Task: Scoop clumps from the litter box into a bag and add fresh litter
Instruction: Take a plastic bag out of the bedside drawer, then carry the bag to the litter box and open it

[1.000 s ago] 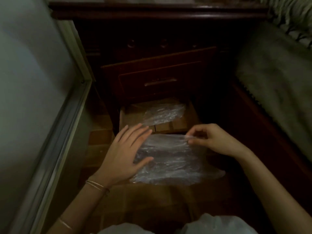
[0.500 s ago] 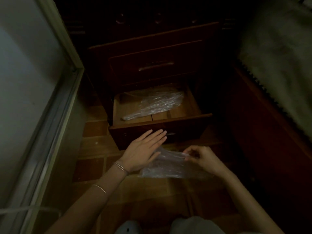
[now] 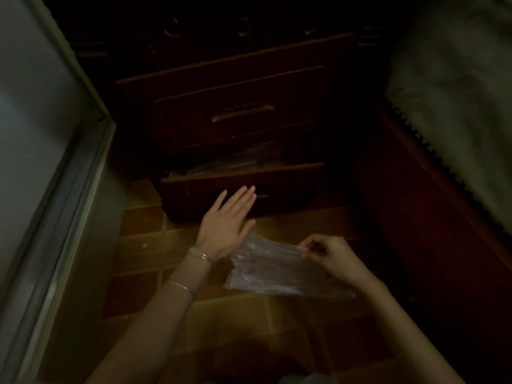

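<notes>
The bottom drawer (image 3: 277, 184) shows only a narrow gap; the plastic (image 3: 238, 159) inside is a dim streaked shape, mostly behind the drawer front; the cabinet (image 3: 243, 87) above fades into darkness; the drawer's handle (image 3: 263, 195) sits partly behind the left hand (image 3: 225, 220), and whether its fingertips touch the wood is unclear; where the bag (image 3: 271, 270) meets that hand, which lies over which cannot be told; the right hand (image 3: 329, 259) blurs where it pinches the bag's edge; both forearms, the blanket (image 3: 457, 106) and the pale panel (image 3: 33, 134) run off the frame.

Before bottom drawer (image 3: 282, 184), plastic bag (image 3: 266, 273)
</notes>
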Demonstrator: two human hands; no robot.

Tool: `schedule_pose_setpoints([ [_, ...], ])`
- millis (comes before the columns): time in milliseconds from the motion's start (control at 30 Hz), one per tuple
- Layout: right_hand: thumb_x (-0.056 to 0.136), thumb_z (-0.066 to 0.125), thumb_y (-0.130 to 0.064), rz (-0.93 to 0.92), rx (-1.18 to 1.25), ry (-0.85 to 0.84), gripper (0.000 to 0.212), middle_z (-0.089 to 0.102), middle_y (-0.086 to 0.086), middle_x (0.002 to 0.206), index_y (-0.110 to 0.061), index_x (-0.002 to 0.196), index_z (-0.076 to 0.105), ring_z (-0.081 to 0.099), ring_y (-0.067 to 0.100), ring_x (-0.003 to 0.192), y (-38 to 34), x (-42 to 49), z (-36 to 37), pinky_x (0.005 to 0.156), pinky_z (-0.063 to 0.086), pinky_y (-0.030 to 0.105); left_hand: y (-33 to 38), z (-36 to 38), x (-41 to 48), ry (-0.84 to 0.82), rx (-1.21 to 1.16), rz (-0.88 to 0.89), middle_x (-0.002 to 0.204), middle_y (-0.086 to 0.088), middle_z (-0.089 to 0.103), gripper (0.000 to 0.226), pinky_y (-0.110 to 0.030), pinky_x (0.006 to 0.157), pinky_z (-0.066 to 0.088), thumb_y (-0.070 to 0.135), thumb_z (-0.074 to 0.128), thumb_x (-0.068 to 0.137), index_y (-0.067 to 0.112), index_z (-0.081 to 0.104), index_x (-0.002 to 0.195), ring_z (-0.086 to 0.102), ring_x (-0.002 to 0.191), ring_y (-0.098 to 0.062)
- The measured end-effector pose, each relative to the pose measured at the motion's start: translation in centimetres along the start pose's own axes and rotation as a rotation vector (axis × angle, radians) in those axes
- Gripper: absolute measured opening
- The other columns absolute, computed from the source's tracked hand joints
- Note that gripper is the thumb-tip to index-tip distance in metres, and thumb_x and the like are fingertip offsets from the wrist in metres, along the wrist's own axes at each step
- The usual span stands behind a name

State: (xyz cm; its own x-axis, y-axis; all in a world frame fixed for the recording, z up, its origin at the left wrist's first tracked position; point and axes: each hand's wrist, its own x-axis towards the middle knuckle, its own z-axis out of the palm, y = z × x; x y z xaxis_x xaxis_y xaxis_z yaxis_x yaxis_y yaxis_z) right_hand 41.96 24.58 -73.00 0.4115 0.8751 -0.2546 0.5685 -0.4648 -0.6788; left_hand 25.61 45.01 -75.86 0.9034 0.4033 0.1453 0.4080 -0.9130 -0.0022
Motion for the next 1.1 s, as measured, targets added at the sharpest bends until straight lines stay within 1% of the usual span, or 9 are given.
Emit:
schedule_pose_setpoints([
  [267,0.085,0.065,-0.016,-0.03,-0.012,0.075,0.012,0.064,-0.009,0.095,-0.02,0.097,0.066,0.059,0.002,0.09,-0.5,3.7,-1.8,0.081,0.047,0.017,-3.1,0.5,4.6,-0.04,0.041,0.008,0.156,0.006,0.008,0.063,-0.04,0.118,0.007,0.051,0.016,0.095,0.017,0.02,0.148,0.004,0.144,-0.007],
  [400,0.085,0.064,-0.015,-0.019,-0.009,0.087,0.012,0.062,-0.011,0.092,-0.024,0.093,0.063,0.057,0.001,0.088,-1.0,4.8,-2.3,0.075,0.041,0.009,-3.8,0.7,5.3,-0.055,0.069,0.013,0.157,0.006,0.01,0.065,-0.041,0.118,0.006,0.052,0.019,0.094,0.017,0.023,0.148,0.004,0.144,-0.008],
  [500,0.086,0.063,-0.015,0.017,-0.019,0.056,0.011,0.061,-0.012,0.091,-0.023,0.094,0.063,0.055,-0.001,0.086,-2.3,4.5,-3.3,0.072,0.04,0.006,-2.8,-0.2,5.0,-0.11,-0.041,-0.026,0.156,0.007,0.003,0.069,-0.04,0.118,0.004,0.057,0.013,0.091,0.02,0.014,0.149,0.0,0.144,-0.008],
  [567,0.086,0.064,-0.015,0.059,0.0,0.035,0.011,0.062,-0.011,0.091,-0.021,0.095,0.065,0.057,0.001,0.086,-3.5,3.4,-4.4,0.075,0.042,0.008,-2.2,-1.9,4.3,-0.231,-0.153,-0.039,0.156,0.008,0.001,0.074,-0.035,0.118,0.003,0.063,0.004,0.088,0.023,0.008,0.15,0.004,0.144,-0.008],
  [633,0.085,0.063,-0.014,0.097,0.013,-0.002,0.011,0.062,-0.01,0.091,-0.02,0.094,0.065,0.057,0.003,0.088,-5.5,1.8,-6.1,0.079,0.046,0.016,-1.7,-5.1,2.9,-0.281,-0.2,-0.029,0.156,0.005,0.016,0.081,-0.032,0.116,0.009,0.068,-0.001,0.085,0.023,0.015,0.15,0.02,0.142,-0.01],
  [700,0.086,0.063,-0.012,0.146,0.025,-0.03,0.011,0.063,-0.008,0.092,-0.019,0.093,0.066,0.058,0.005,0.09,-8.2,0.0,-8.6,0.082,0.047,0.021,-1.3,-9.7,1.6,-0.259,-0.211,-0.011,0.149,0.003,0.037,0.08,-0.031,0.114,0.015,0.067,0.001,0.087,0.022,0.029,0.147,0.035,0.135,-0.012],
  [800,0.086,0.061,-0.009,0.215,0.078,-0.038,0.012,0.066,-0.004,0.092,-0.019,0.093,0.066,0.061,0.008,0.089,-12.6,-3.2,-12.5,0.081,0.049,0.024,-0.5,-17.5,0.1,-0.208,-0.227,0.04,0.135,0.002,0.054,0.062,-0.03,0.111,0.018,0.058,0.025,0.093,0.021,0.047,0.137,0.048,0.125,-0.014],
  [967,0.086,0.063,-0.009,0.252,0.174,-0.023,0.01,0.063,-0.009,0.082,-0.017,0.09,0.067,0.057,-0.006,0.074,-21.5,-9.9,-20.6,0.066,0.044,0.008,1.4,-32.7,-0.1,-0.156,-0.271,0.138,0.123,0.002,0.061,0.051,-0.034,0.106,0.029,0.05,0.039,0.091,0.019,0.058,0.126,0.052,0.117,-0.014],
  [1100,0.085,0.065,-0.013,0.267,0.214,0.022,0.009,0.066,-0.009,0.082,-0.022,0.087,0.065,0.059,-0.005,0.074,-28.0,-15.3,-28.0,0.065,0.043,0.006,2.8,-44.2,1.6,-0.135,-0.26,0.23,0.123,0.002,0.061,0.05,-0.04,0.106,0.033,0.05,0.041,0.091,0.019,0.058,0.127,0.052,0.118,-0.016],
])
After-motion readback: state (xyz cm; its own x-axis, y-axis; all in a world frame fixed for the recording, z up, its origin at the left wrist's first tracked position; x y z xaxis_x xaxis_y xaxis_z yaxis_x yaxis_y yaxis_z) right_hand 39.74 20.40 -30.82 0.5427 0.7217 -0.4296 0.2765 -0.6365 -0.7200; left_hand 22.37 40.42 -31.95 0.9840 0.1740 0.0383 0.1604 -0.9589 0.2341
